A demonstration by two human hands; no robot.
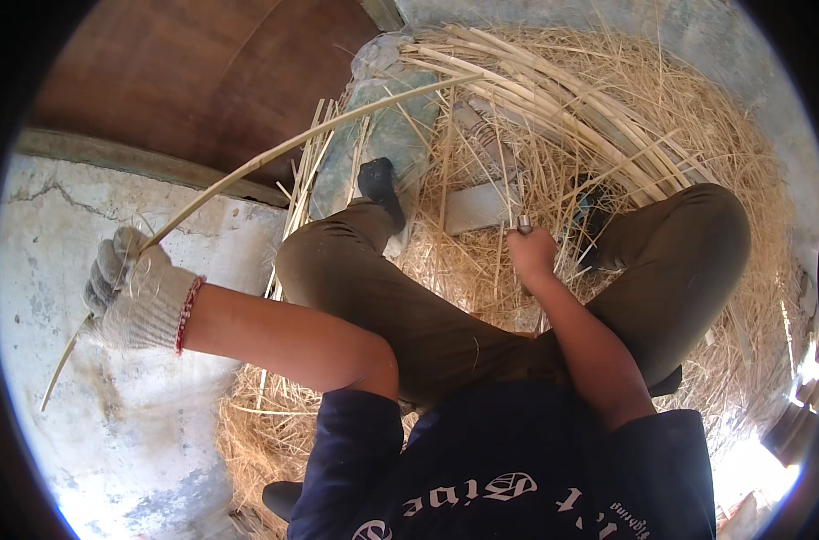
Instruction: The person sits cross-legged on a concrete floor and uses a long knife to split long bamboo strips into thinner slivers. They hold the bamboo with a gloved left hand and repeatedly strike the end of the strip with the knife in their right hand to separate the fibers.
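My left hand [126,279], in a pale knitted glove with grey fingers, is closed around a long bamboo strip [274,155]. The strip bows up and to the right from the glove, its far end over a pile of strips; a short tail hangs below the hand. My bare right hand [532,255] is a fist between my knees, wrapped round the handle of what looks like a knife [523,222]. Its metal collar shows above the fist, and a thin blade seems to point away from me. Just beyond lies a pale flat block [479,208].
Straw-like shavings [742,180] cover the floor around my folded legs. A bundle of bamboo strips [589,112] lies at the far right. A greenish slab [342,162] sits by my left foot. A cracked wall [58,234] stands left, a brown panel [184,90] behind.
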